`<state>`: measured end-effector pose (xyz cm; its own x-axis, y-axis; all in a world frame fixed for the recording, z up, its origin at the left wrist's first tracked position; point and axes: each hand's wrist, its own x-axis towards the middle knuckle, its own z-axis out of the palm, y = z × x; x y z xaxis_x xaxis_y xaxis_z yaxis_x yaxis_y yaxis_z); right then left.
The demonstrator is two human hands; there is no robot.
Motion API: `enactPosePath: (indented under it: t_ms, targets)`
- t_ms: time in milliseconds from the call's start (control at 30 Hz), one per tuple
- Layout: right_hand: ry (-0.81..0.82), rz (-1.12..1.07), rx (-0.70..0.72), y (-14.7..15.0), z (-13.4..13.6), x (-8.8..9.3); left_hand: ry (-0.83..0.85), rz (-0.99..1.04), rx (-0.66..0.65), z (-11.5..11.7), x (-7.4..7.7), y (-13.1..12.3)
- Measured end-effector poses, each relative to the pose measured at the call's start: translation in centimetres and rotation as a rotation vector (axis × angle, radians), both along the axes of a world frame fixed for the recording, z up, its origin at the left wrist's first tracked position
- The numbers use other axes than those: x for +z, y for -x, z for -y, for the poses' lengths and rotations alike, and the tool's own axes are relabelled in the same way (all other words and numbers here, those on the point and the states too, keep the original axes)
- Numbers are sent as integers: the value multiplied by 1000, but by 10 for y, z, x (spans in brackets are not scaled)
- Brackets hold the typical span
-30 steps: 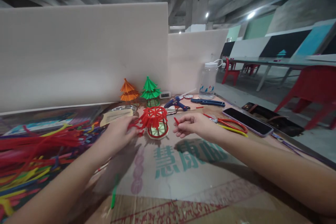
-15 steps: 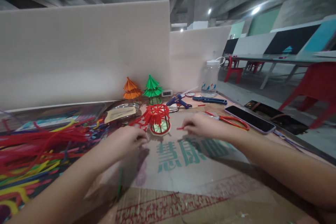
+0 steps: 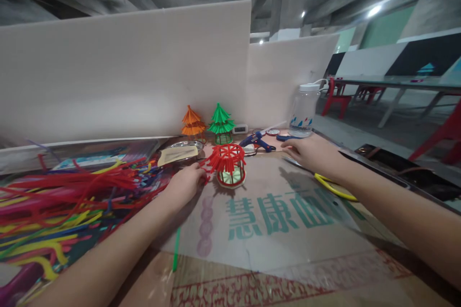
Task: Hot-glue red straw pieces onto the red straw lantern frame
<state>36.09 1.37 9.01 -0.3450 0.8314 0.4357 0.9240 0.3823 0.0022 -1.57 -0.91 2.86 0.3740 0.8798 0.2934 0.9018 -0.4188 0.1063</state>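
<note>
My left hand (image 3: 185, 183) is at the left of a small red pavilion-shaped model (image 3: 230, 163) made of pipe cleaners, with a ribbed roof, dark posts and a pale round base. Its fingers are pinched around a thin red pipe cleaner (image 3: 207, 180), most of which is hidden. My right hand (image 3: 313, 151) reaches to the far right, fingers apart, beside a blue-handled tool (image 3: 287, 137); no held thing shows. Below that wrist lie pliers with a yellow handle (image 3: 333, 187), partly covered by the forearm; I cannot tell whether the hand touches them.
Orange (image 3: 192, 122) and green (image 3: 221, 123) tiered models stand by the white partition (image 3: 126, 76). Nearby are a blue glue gun (image 3: 257, 140), a water bottle (image 3: 303, 112) and a metal dish (image 3: 196, 146). Many coloured pipe cleaners (image 3: 72, 196) fill the left. A green strip (image 3: 176, 249) lies in front.
My right hand has moved right and away from the model; the short red piece in its fingers no longer shows. The pliers have turned. The view has swung left.
</note>
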Motion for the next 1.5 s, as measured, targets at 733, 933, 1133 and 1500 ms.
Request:
enactPosePath:
  t_ms: [733,933,1133,1500]
  targets:
    - [404,-411,522,85,73,-49,132,366,-285,61,29,-61]
    - [392,-317,523,85,71,-62,143,386,-289,64,9,-68]
    - [150,-766,309,64,28,-42,81,424,-187,50,-8,-65]
    - [213,-678,321,93,-26,-41,97,455,-124,40,-26,-65]
